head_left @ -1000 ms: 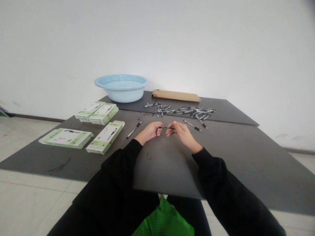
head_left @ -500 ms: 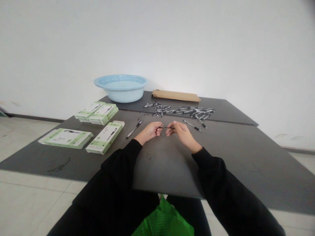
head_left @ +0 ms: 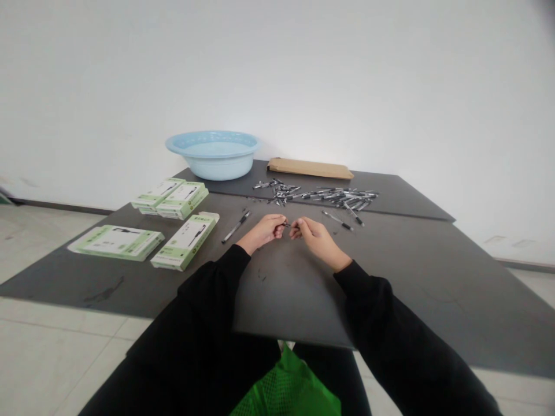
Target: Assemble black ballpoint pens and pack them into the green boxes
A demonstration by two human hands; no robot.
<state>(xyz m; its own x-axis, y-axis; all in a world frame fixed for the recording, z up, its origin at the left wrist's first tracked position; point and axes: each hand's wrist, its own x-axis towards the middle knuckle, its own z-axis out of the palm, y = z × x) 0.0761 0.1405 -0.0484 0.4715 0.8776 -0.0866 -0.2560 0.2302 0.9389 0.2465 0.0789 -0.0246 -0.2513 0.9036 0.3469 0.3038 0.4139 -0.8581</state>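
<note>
My left hand (head_left: 267, 231) is closed in a pinch over the middle of the table. Between its thumb and fingers is a thin dark pen part (head_left: 287, 225), mostly hidden by the fingers. Just to the right, my right hand (head_left: 313, 234) is also pinched, its fingertips close to the dark part's end; what they hold is too small to make out. One pen (head_left: 236, 226) with a clear barrel lies left of my left hand. Another pen (head_left: 337, 221) with a black grip lies beyond my right hand. Farther back spreads a pile of loose pens and pen parts (head_left: 347, 198).
Green-and-white pen boxes (head_left: 185, 241) lie on the left of the dark table (head_left: 416, 271), some stacked. A light blue basin (head_left: 219, 167) and a flat brown cardboard package (head_left: 310, 168) stand at the back near the wall. Green fabric (head_left: 286, 387) shows below the front edge.
My right hand has moved slightly left, closer to my left hand. Less of the thin dark part shows between the two hands now. The left hand has stayed in place.
</note>
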